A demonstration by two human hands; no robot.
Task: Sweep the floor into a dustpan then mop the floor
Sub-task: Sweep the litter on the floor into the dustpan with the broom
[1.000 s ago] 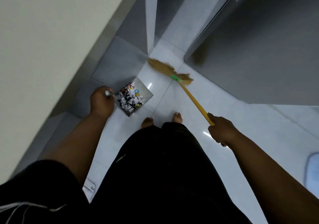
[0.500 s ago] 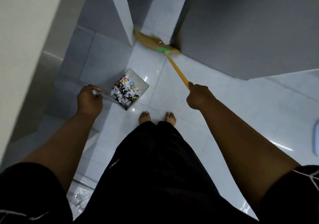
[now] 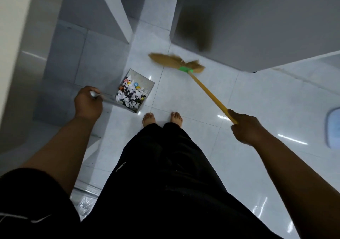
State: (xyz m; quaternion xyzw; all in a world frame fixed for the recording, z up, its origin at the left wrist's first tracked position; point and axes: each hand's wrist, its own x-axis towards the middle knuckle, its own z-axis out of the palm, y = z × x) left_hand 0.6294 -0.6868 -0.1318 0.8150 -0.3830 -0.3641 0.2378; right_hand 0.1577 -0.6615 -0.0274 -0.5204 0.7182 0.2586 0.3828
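My left hand point(image 3: 88, 103) grips the metal handle of a square metal dustpan point(image 3: 145, 81), which sits low over the white tiled floor point(image 3: 266, 98) just ahead of my left foot. The pan holds a heap of paper scraps and coloured bits point(image 3: 131, 95). My right hand point(image 3: 246, 126) is closed around the yellow handle of a broom point(image 3: 207, 91). Its straw head point(image 3: 174, 62) with a green collar lies ahead of the pan, to the right, blurred by motion.
A grey door or panel point(image 3: 257, 17) rises at the upper right, with the broom's shadow on it. A white wall edge point(image 3: 114, 8) and grey recess stand ahead left. A pale blue object point(image 3: 334, 128) shows at the right edge. My bare feet point(image 3: 161, 119) stand mid-frame.
The broom head has swung back from the corner by the door toward the middle floor, and my right hand has pulled back to the right. The dustpan hand has barely moved.
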